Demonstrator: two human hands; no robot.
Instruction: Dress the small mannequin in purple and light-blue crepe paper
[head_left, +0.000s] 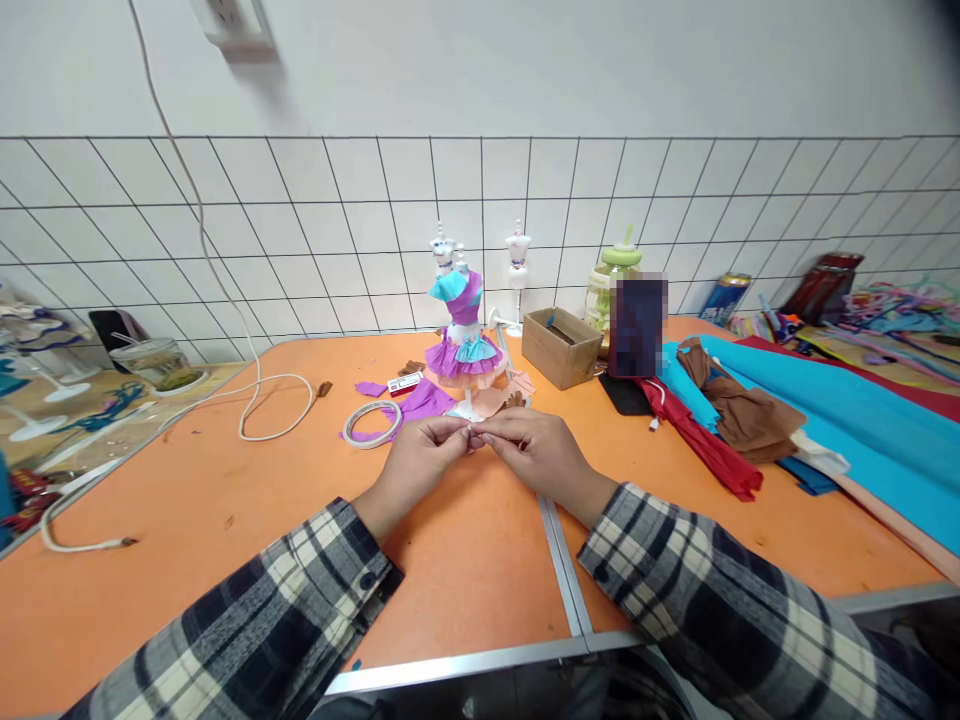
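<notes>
My left hand (424, 452) and my right hand (541, 452) meet over the orange table (300, 540), thumbs and forefingers pinched together. A tiny whitish bit shows between the fingertips, too small to name. Just behind them stands a small dress form (463, 330) in a purple and turquoise paper-like dress with a ruffled skirt. Peach scraps (487, 401) lie around its base, partly hidden by my hands. Left of it are a purple piece (427, 398), a roll of tape (367, 443) and a small white and red box (406, 384).
Two white mini dress forms, one at right (517, 255), stand by the tiled wall. A cardboard box (561, 347), a phone (637, 325) and a green-lidded bottle (622, 258) are right of centre. Coloured sheets (832, 420) cover the right side. A white cable (259, 400) lies left.
</notes>
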